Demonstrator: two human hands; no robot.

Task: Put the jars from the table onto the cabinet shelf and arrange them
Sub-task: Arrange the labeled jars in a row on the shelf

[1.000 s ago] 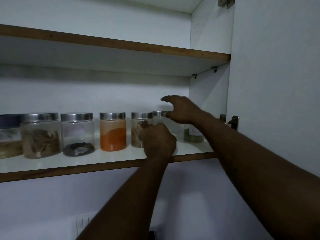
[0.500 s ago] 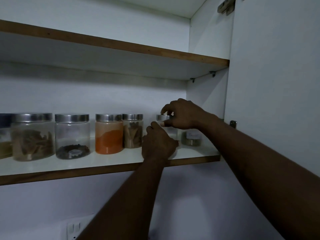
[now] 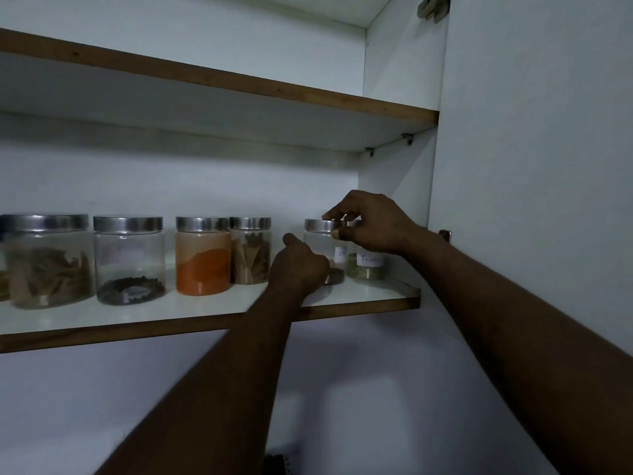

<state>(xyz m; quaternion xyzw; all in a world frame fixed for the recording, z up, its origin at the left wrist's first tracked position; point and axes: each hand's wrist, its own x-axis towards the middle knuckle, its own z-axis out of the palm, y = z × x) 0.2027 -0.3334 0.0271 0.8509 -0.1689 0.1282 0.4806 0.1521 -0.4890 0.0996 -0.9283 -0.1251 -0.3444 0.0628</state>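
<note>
My right grip (image 3: 373, 226) is pinching the lid (image 3: 320, 225) of the jar (image 3: 323, 249), right of centre on the shelf (image 3: 205, 318); my left grip (image 3: 298, 267) is wrapping its base. I am judging it light, slippery, breakable.

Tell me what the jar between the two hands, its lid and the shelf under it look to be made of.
The jar: clear glass or clear plastic, cannot tell which; the contents show through its wall. Its lid, pinched by the right hand: likely brushed metal, grey with a dull sheen. The shelf: probably laminated board, with a smooth white top and a brown wood-look front edge.
</note>
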